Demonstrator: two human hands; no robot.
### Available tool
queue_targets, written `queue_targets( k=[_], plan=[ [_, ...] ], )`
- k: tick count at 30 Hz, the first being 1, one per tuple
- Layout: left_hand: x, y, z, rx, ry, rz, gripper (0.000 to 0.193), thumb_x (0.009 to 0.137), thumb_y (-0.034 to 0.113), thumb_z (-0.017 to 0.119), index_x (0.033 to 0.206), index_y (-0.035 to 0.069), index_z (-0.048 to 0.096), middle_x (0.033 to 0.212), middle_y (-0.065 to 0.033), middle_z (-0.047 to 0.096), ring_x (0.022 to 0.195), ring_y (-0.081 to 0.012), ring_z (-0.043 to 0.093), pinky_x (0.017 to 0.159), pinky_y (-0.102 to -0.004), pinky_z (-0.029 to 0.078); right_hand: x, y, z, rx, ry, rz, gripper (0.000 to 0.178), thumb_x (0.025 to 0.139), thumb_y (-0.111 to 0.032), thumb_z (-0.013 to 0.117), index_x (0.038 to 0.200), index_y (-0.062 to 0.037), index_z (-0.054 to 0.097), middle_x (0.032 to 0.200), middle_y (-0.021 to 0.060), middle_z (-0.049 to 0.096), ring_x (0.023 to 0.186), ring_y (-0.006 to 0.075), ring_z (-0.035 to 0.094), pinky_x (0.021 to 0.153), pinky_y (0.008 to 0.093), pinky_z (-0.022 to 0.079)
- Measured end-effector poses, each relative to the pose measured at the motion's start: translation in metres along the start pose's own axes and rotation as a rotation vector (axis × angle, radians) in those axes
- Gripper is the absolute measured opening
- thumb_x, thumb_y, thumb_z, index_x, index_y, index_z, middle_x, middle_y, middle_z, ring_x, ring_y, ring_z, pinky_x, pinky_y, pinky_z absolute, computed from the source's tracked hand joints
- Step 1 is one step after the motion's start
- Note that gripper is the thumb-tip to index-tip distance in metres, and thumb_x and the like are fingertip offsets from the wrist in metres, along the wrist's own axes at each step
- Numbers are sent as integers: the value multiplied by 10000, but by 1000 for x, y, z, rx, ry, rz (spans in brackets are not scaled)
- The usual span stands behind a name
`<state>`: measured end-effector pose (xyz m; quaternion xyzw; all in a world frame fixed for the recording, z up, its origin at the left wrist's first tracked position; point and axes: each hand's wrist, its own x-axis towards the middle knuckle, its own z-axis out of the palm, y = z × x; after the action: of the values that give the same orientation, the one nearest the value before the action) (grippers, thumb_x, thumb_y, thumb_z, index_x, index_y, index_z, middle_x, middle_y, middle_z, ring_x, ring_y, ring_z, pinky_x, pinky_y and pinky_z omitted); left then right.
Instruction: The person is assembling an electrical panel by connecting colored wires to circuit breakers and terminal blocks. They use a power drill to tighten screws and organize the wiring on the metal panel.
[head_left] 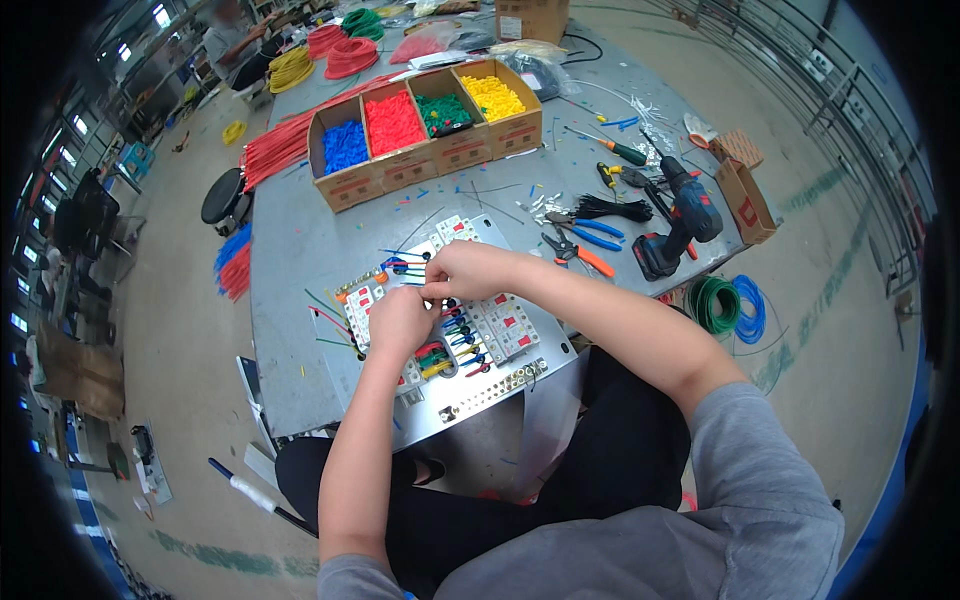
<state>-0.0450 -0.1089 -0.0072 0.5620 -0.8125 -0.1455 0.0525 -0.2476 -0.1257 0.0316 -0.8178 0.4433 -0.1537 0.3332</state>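
Observation:
A silver metal mounting plate [425,422] lies at the table's near edge, its lower part reaching over my lap. White circuit breakers with red switches [508,325] stand on it in rows. Short blue, green, yellow and red wires [466,345] run between the rows, and loose wire ends stick out at the left. Over the middle of the plate, my left hand [398,318] and my right hand [470,268] meet, fingertips pinched together. Whatever lies between their fingers is too small and too covered to name. A brass terminal bar [495,390] runs along the near edge.
A cardboard box [385,180] with blue, red, green and yellow small parts sits beyond the plate. To the right lie blue-handled pliers [597,232], an orange-handled wire tool [590,260], black cable ties [615,209] and a cordless drill [690,212]. A black stool [226,200] stands left.

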Motion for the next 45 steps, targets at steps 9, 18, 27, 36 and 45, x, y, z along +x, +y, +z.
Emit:
queue_targets(
  k=[9, 18, 27, 36, 45],
  plan=[
    [-6, -2, 1, -79, 23, 83, 197, 930, 260, 776, 1012, 116, 883, 898, -184, 807, 830, -379, 790, 793, -499, 644, 6, 19, -11, -228, -58, 52, 278, 944, -353, 753, 1023, -108, 861, 975, 94, 836, 952, 289, 781, 1097, 454, 476],
    [-9, -6, 1, -24, 18, 73, 186, 940, 247, 770, 1037, 132, 880, 933, -166, 814, 874, -376, 788, 822, -498, 636, 11, 13, 8, -455, -130, 67, 87, 955, -132, 725, 896, -107, 784, 1062, 23, 735, 1206, 233, 622, 1131, 463, 366],
    [-8, -6, 1, 22, 23, 110, 147, 929, 247, 769, 962, 139, 863, 899, -135, 806, 873, -346, 789, 811, -491, 624, 8, 18, 7, -329, -113, 2, 114, 947, -137, 702, 945, -100, 809, 1043, 42, 754, 1225, 237, 597, 1151, 448, 299],
    [-10, -11, 22, 24, 158, 108, 78, 834, 115, 756, 820, 69, 816, 872, -170, 799, 825, -380, 797, 745, -491, 633, 24, -5, 12, -627, -275, 93, 237, 870, -86, 731, 1007, -191, 894, 1065, 51, 808, 1262, 284, 591, 1119, 509, 339],
    [-15, -9, 13, -28, 122, 84, 103, 815, 48, 779, 910, 56, 820, 976, -154, 813, 918, -354, 811, 796, -464, 649, 35, -11, 16, -658, -380, 46, 192, 835, -17, 719, 929, -123, 849, 963, 42, 806, 1160, 255, 637, 1091, 448, 346]
  ],
)
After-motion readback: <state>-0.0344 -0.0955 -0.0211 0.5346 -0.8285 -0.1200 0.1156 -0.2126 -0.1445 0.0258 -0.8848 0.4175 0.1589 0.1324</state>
